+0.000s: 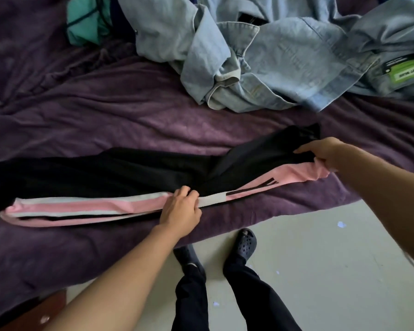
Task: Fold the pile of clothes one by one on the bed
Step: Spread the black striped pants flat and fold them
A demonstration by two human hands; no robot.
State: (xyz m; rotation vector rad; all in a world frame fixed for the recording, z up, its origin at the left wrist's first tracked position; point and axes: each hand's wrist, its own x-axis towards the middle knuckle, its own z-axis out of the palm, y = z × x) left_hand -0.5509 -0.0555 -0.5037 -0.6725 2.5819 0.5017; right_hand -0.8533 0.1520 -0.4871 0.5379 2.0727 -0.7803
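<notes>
The bed (105, 103), under a creased purple cover, has its near edge running slantwise from lower left up to the right, with pale floor (320, 259) beyond it and the person's feet in dark clogs (245, 242) close by. The pants (93, 170) lie lengthwise just inside that edge, nearly parallel to it. A broad band of bare cover separates them from the heap of denim (273, 56) farther back, and more bare cover lies at far left below a teal garment (84, 22). The pants are black with pink and white stripes down the near side, laid flat at the left and lifted and rumpled toward the right end. The left hand (181, 211) rests on the stripe at mid-length with bent fingers on the cloth; whether it pinches the cloth cannot be told. The right hand (325, 151) grips the raised right end, thumb on the black cloth, pink cloth bunched under the fingers.
</notes>
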